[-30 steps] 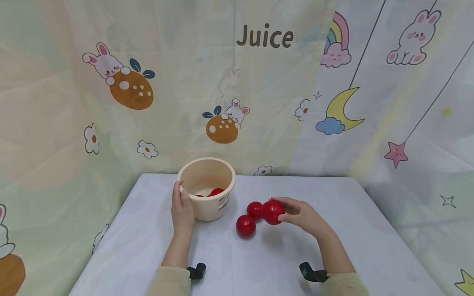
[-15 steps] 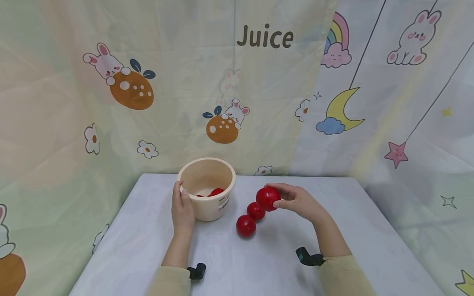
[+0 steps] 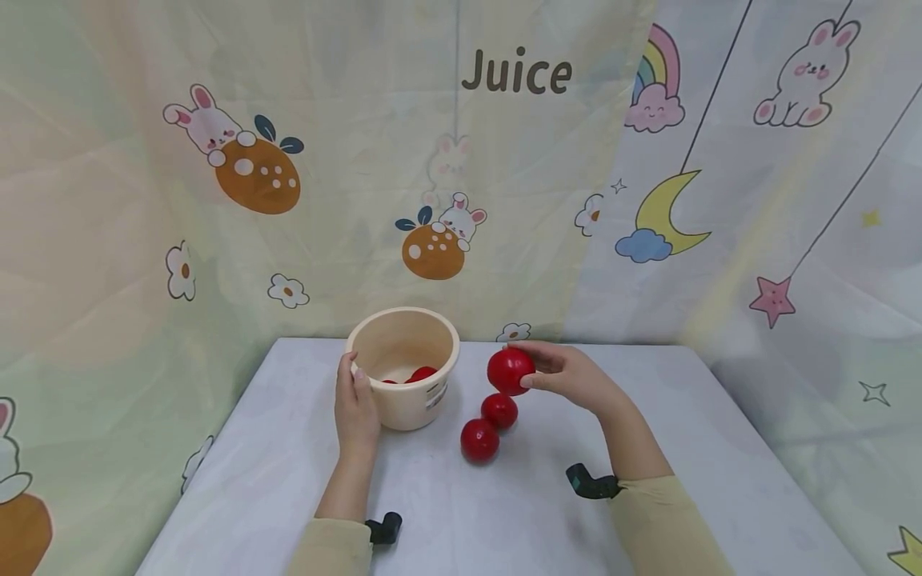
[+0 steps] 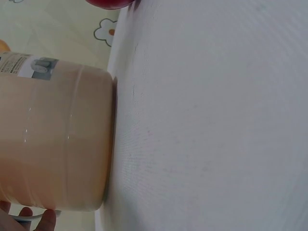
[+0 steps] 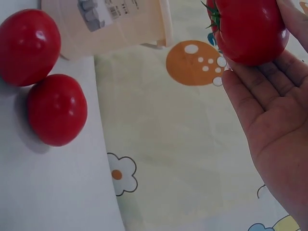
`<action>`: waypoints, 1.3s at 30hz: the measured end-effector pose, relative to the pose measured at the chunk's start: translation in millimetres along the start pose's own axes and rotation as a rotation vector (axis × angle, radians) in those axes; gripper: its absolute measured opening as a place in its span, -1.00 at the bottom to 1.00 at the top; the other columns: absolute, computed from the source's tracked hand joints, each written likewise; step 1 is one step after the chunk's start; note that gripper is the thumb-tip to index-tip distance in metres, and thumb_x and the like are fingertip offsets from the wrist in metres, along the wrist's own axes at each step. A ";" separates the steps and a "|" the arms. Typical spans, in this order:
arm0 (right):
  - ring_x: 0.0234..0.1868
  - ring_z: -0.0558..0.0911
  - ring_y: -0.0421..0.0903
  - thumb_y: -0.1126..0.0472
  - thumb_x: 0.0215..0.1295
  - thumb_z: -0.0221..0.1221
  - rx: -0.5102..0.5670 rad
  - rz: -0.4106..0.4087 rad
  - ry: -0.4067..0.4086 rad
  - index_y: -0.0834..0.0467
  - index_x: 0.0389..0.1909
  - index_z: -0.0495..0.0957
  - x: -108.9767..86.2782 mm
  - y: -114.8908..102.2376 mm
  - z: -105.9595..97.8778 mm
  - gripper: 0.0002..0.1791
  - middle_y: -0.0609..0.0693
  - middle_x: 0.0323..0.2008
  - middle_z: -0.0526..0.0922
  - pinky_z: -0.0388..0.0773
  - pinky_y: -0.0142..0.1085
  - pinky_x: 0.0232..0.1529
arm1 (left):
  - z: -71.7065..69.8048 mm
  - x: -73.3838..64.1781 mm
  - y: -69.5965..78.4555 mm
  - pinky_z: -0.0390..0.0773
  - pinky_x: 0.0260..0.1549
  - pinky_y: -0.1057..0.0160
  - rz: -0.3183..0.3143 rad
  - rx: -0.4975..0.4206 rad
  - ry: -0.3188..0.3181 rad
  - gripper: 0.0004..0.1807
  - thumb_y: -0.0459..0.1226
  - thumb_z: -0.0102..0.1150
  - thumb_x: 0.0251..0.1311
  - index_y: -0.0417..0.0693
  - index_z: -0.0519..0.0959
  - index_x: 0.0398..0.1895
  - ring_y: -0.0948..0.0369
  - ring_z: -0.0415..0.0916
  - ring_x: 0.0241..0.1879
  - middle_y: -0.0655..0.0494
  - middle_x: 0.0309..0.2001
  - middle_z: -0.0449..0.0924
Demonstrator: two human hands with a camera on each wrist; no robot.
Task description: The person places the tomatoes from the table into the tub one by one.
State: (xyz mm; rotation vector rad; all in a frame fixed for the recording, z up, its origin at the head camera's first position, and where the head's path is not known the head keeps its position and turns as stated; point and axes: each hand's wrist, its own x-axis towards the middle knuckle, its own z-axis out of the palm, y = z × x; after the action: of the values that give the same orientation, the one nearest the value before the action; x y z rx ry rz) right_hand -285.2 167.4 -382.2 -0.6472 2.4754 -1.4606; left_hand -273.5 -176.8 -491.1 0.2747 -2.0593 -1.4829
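Note:
A cream plastic bucket stands upright on the table, with red tomatoes partly showing inside. My left hand grips the bucket's left side near the rim; in the left wrist view its fingertips show beside a thin grey handle. To the right of the bucket, my right hand holds a red tomato raised off the table, its green stem visible in the right wrist view. Below it, two more tomatoes lie touching on the table, a farther one and a nearer one.
The white-covered table runs back to a hanging cloth printed with rabbits, oranges and flowers. A label is stuck on the bucket's side. Black wrist cameras sit at both sleeves.
My right hand has moved the held tomato up and to the left, away from the two on the table and closer to the bucket. The left hand and the bucket stay put.

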 end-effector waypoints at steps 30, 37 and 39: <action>0.18 0.56 0.02 -0.07 0.04 0.44 0.054 -0.010 -0.002 -0.24 0.25 0.49 47.5 -28.8 33.2 -0.32 -0.07 0.16 0.58 0.67 -0.09 0.01 | -1.3 -1.0 0.8 0.21 0.43 -0.11 0.007 0.001 0.003 -0.52 0.02 -0.36 0.48 0.27 0.25 0.40 0.12 0.22 0.44 0.20 0.46 0.26; 0.20 0.55 -0.02 -0.09 0.00 0.46 0.057 0.016 -0.014 -0.29 0.24 0.49 57.6 -36.9 45.8 -0.31 -0.12 0.16 0.58 0.67 -0.09 0.01 | -1.5 -2.1 2.1 0.24 0.42 -0.12 -0.040 0.003 -0.019 -0.53 0.03 -0.34 0.49 0.39 0.20 0.41 0.15 0.20 0.45 0.30 0.48 0.21; 0.20 0.55 -0.02 -0.08 0.01 0.46 0.060 0.010 -0.021 -0.29 0.24 0.49 60.6 -38.1 48.8 -0.31 -0.12 0.16 0.58 0.66 -0.08 0.02 | -1.5 -1.9 1.9 0.24 0.42 -0.11 -0.044 0.004 -0.020 -0.53 0.04 -0.34 0.49 0.40 0.20 0.42 0.15 0.19 0.46 0.31 0.48 0.20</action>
State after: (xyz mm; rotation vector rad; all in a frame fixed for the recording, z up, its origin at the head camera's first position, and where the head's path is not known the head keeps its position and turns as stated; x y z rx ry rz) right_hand -310.1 85.4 -370.0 -0.6350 2.4051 -1.5105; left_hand -270.7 -176.5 -489.7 0.3101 -2.0851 -1.5138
